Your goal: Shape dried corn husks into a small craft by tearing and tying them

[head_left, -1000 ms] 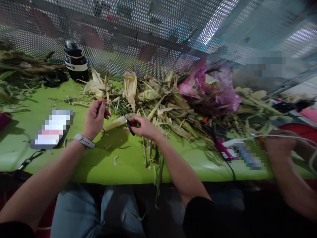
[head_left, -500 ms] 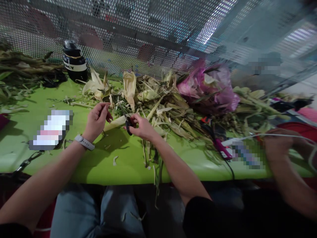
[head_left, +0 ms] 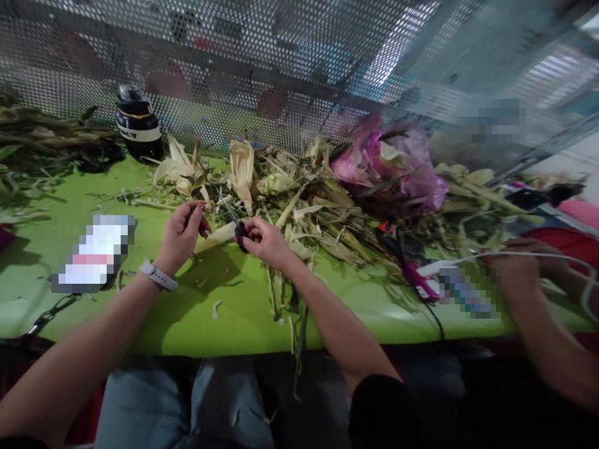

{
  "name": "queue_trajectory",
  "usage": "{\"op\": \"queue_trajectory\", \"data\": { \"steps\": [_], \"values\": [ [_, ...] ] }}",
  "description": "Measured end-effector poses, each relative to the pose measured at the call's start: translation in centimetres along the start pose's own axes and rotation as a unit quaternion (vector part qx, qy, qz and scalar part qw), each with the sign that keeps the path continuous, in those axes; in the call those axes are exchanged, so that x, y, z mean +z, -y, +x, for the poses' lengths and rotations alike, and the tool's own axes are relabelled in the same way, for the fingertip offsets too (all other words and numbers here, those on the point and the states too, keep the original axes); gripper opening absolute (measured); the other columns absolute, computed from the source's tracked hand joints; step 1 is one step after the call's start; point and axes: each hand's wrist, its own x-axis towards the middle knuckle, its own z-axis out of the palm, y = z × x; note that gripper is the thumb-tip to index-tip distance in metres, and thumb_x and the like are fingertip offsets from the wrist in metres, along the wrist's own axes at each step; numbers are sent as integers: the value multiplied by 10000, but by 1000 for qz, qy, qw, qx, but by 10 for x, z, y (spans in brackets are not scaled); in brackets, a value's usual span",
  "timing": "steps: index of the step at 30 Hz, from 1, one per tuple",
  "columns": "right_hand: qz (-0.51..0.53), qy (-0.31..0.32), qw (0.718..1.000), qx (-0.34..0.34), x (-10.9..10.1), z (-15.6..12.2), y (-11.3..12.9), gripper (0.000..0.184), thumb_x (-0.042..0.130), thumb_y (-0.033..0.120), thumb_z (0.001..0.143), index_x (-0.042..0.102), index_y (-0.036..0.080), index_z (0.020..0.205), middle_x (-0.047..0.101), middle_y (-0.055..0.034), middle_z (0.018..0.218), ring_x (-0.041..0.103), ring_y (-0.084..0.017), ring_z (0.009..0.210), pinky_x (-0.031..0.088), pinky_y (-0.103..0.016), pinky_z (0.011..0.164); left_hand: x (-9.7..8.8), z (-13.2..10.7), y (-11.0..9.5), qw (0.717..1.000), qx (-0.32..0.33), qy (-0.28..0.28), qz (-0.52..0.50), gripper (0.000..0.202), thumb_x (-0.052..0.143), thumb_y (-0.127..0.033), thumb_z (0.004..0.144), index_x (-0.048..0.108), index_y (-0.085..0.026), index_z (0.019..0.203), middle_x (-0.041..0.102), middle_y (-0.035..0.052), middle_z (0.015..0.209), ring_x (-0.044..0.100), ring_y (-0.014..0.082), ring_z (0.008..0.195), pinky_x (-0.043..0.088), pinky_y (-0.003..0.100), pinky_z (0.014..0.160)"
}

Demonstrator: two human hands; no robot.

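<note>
Dark-handled scissors (head_left: 238, 232) are gripped in my right hand (head_left: 266, 240), their blades pointing up and left over the plant scraps. My left hand (head_left: 181, 232), with a pale watch band on the wrist, has thumb and fingers pinched together left of the scissors. Whatever is between those fingertips is too small to make out. Behind both hands lies a heap of dry corn husks (head_left: 304, 209) and green trimmings. One upright cream husk (head_left: 242, 165) stands just past the scissor tips, and a paler opened husk (head_left: 179, 165) lies to its left.
On the green table (head_left: 182, 324) a phone (head_left: 96, 252) lies at left. A black bottle (head_left: 140, 128) stands behind it. Pink plastic wrapping (head_left: 393, 171) sits right of the heap. Another person's hands (head_left: 524, 262) are at far right, beside a cable. Perforated metal (head_left: 281, 68) rises behind.
The view has shifted slightly, so the bottle and phone appear a little lower. Both hands keep nearly the same pose, the scissors still in my right hand.
</note>
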Motion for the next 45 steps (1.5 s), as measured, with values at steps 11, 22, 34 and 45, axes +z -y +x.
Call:
{"op": "queue_trajectory", "data": {
  "steps": [11,22,34,45],
  "values": [
    [-87,6,996,-23,-4,-7,10,343,683,449,734,489,205,877,536,30,704,444,-98,592,344,-234,555,1,0,-7,1000,-15,-3,-9,204,596,-378,904,600,-175,921,601,-25,574,531,78,460,456,179,450],
    [-213,-54,975,-46,-3,-8,19,419,668,540,719,451,214,868,572,1,689,526,-179,704,371,-305,657,1,-2,-7,999,-35,22,-36,217,600,-394,899,607,-181,943,619,-16,584,544,84,455,432,188,436],
    [-142,-114,981,-63,-1,-8,13,383,615,565,791,449,220,781,556,-2,693,502,-150,656,354,-280,615,1,-1,-7,998,-43,18,-51,239,618,-412,886,611,-178,935,605,-22,572,537,82,456,457,192,452],
    [-334,-82,937,-59,-13,-2,11,418,646,572,757,581,180,886,617,-89,840,524,-263,883,332,-444,908,-2,4,4,995,-84,-23,-56,259,610,-410,883,622,-180,1003,630,-5,609,579,102,501,422,209,473]
  ]
}}
